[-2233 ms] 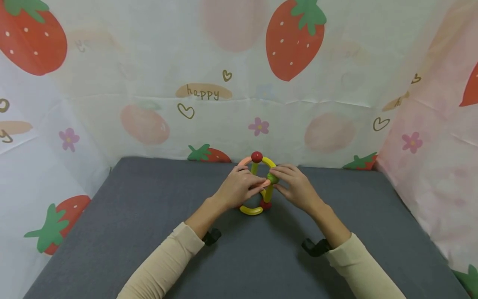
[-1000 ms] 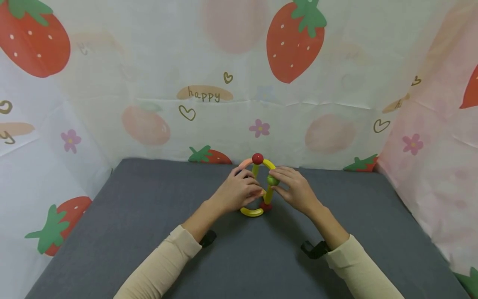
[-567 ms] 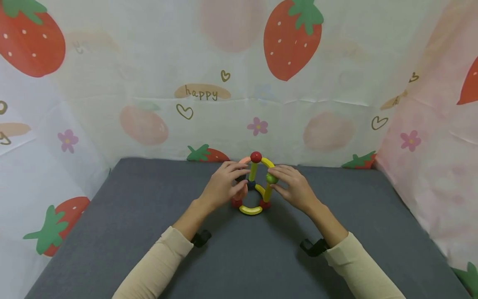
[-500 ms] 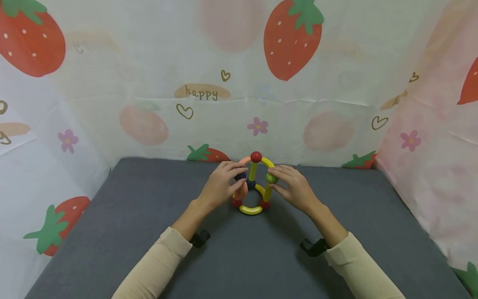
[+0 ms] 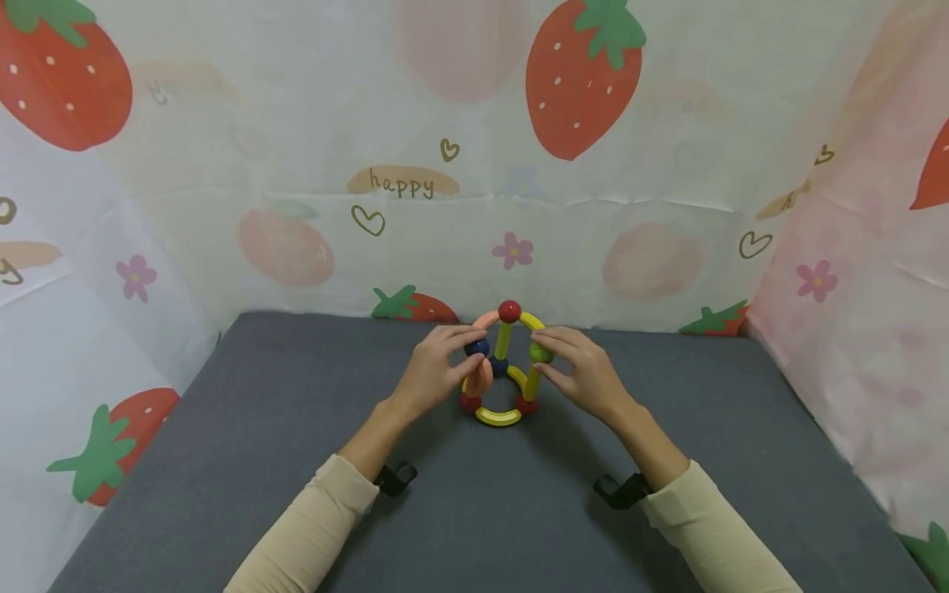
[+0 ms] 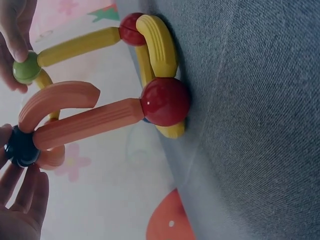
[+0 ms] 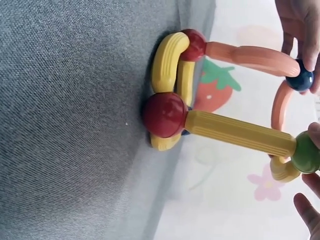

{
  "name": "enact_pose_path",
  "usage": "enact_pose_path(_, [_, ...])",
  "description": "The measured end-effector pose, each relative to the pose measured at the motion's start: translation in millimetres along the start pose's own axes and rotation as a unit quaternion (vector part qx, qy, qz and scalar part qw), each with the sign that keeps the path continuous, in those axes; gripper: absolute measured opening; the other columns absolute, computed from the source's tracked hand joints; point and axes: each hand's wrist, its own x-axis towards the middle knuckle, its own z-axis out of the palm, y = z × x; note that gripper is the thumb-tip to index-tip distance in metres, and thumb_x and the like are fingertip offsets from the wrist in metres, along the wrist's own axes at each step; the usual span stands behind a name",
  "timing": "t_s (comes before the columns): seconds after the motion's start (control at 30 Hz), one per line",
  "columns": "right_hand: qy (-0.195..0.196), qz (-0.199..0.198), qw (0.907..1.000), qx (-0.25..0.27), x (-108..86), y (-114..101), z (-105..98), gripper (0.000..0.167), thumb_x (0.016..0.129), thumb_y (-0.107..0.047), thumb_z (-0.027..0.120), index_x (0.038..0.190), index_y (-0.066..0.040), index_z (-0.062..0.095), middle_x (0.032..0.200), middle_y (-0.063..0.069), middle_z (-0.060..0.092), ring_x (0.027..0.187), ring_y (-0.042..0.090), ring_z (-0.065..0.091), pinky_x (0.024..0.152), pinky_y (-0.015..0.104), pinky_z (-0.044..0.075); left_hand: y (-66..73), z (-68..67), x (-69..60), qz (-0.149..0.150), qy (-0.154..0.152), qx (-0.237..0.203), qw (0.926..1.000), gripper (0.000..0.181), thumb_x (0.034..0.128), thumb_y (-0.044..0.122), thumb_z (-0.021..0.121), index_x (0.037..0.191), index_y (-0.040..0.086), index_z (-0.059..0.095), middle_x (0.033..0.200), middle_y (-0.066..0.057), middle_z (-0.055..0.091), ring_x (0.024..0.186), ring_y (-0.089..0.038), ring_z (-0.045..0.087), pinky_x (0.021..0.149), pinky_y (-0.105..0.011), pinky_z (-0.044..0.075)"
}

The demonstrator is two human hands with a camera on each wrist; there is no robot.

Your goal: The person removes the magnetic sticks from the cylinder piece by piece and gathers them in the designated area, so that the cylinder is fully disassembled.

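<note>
Pinching a dark blue ball (image 5: 478, 347) between thumb and fingers, the left hand (image 5: 427, 368) holds 1 side of a frame (image 5: 502, 344); the right hand (image 5: 591, 371) likewise clamps a green ball (image 5: 542, 352) opposite. From the dark blue ball, a straight peach rod (image 6: 90, 123) runs down to a red base ball (image 6: 165, 101), while a curved peach rod (image 6: 57, 100) hangs beside it, lower end apart from that ball. A straight yellow rod (image 7: 240, 134) joins the green ball to another red base ball. 2 arches, 1 peach and 1 yellow, meet a red top ball (image 5: 509, 311). The frame stands near the desk's (image 5: 504, 519) far edge, about midway between its far corners, before a strawberry-print cloth (image 5: 319, 123).
</note>
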Motion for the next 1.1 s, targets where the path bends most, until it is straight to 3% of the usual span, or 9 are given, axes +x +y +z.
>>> enact_pose_path(0.43, [0.013, 0.011, 0.9999, 0.001, -5.0, -2.3, 3.9, 0.045, 0.071, 0.000, 0.083, 0.114, 0.001, 0.070, 0.113, 0.016, 0.070, 0.108, 0.032, 0.065, 0.090, 0.045, 0.054, 3.0, -0.4, -2.6, -0.031, -0.001, -0.022, 0.9993, 0.035, 0.0882, 0.017, 0.072, 0.122, 0.006, 0.069, 0.123, -0.010, 0.067, 0.105, -0.026, 0.060, 0.084, -0.039, 0.056])
enact_pose_path(0.87, [0.008, 0.028, 0.9995, 0.012, -4.8, -0.9, 3.4, 0.045, 0.073, -0.001, 0.083, 0.116, -0.001, 0.070, 0.117, 0.015, 0.069, 0.110, 0.032, 0.064, 0.090, 0.045, 0.054, 1.7, -3.1, -1.4, -0.072, -0.016, -0.069, 0.9949, 0.035, 0.0898, 0.017, 0.070, 0.122, 0.005, 0.068, 0.125, -0.011, 0.066, 0.108, -0.028, 0.059, 0.088, -0.047, 0.055])
enact_pose_path(1.1, [0.005, 0.034, 0.9993, 0.015, -4.8, -0.3, 3.4, 0.045, 0.074, 0.000, 0.082, 0.117, -0.001, 0.069, 0.119, 0.015, 0.068, 0.111, 0.032, 0.063, 0.089, 0.045, 0.055, 1.6, -2.7, -1.8, -0.074, -0.003, -0.082, 0.9938, 0.033, 0.0887, 0.016, 0.071, 0.120, 0.005, 0.069, 0.124, -0.012, 0.067, 0.108, -0.029, 0.059, 0.088, -0.047, 0.055])
